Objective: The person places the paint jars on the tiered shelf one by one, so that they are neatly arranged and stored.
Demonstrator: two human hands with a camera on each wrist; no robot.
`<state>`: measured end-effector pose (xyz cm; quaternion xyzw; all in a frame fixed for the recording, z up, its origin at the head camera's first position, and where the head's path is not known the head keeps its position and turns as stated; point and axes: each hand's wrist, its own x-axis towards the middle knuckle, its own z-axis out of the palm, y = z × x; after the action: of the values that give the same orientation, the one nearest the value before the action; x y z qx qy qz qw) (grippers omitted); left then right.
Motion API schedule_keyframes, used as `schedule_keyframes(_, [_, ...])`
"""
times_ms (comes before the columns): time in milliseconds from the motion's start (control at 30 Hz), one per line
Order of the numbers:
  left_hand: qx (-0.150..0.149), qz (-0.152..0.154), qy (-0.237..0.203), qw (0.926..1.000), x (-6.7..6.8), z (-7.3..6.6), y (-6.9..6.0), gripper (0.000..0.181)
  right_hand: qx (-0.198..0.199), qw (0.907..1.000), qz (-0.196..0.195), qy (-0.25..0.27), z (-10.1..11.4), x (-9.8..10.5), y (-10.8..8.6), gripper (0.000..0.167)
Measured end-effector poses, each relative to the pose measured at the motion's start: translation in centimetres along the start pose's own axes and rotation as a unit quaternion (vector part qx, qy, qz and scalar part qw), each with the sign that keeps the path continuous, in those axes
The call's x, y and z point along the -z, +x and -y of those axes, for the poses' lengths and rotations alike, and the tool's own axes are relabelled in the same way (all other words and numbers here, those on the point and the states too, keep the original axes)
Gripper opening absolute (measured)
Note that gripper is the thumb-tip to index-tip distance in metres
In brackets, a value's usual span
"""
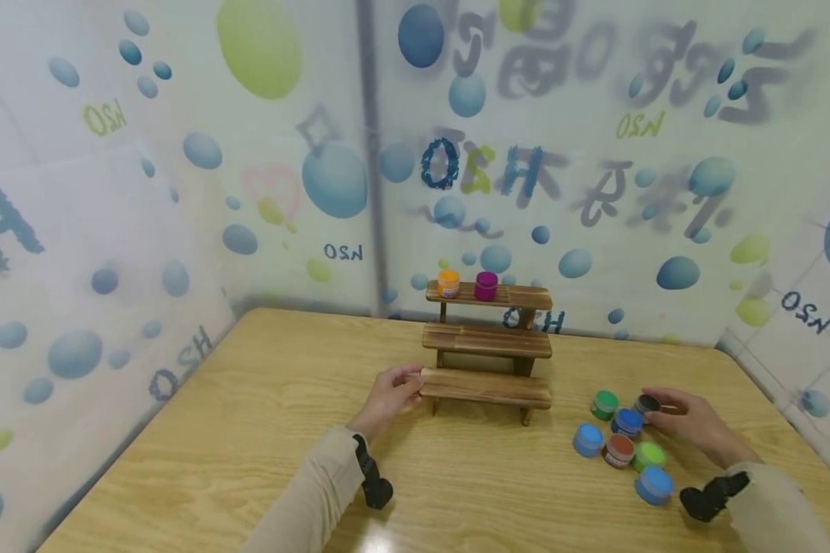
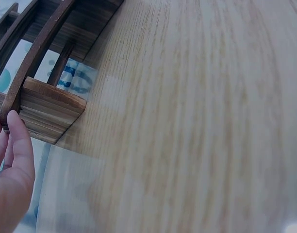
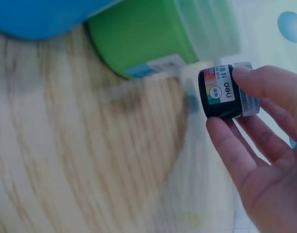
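A three-step wooden display stand (image 1: pixel 487 386) stands on the table. My left hand (image 1: pixel 390 395) pinches the left end of its lowest step between thumb and fingers; the left wrist view shows this wooden end (image 2: pixel 12 104) up close. Over on the right, my right hand (image 1: pixel 688 418) holds a small black paint jar (image 3: pixel 219 94) between thumb and fingers, its label facing the wrist camera. Beside that jar are a green jar (image 1: pixel 605 405) and a dark blue jar (image 1: pixel 626 422). An orange jar (image 1: pixel 448 283) and a purple jar (image 1: pixel 486 286) sit on the top step.
Nearer me in the right-hand cluster are a light blue jar (image 1: pixel 588 439), a brown jar (image 1: pixel 619 451), a light green jar (image 1: pixel 649 457) and another blue jar (image 1: pixel 654 485). Patterned curtains (image 1: pixel 304 269) hang behind the wooden table (image 1: pixel 290 399).
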<state>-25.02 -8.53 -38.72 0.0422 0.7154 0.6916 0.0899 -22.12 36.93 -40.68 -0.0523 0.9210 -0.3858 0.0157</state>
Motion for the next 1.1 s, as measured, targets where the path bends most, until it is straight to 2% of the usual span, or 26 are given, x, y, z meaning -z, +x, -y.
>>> schedule_keyframes(200, [0.007, -0.001, -0.001, 1.0, 0.0, 0.3, 0.4, 0.033, 0.004, 0.9999, 0.001, -0.014, 0.2, 0.6, -0.3, 0.056])
schedule_keyframes(533, [0.001, -0.009, -0.002, 1.0, 0.4, 2.6, 2.2, 0.034, 0.019, 0.9995, -0.007, -0.026, 1.3, 1.6, -0.5, 0.055])
schedule_keyframes(733, [0.004, -0.012, 0.004, 0.9999, 0.4, 2.6, 2.1, 0.033, 0.013, 0.9996, -0.007, -0.026, 2.3, 2.1, -0.6, 0.057])
schedule_keyframes(1100, [-0.002, -0.011, 0.01, 0.9999, 0.4, 2.6, 2.1, 0.034, 0.058, 0.9969, -0.016, -0.051, 4.8, 2.5, -0.2, 0.053])
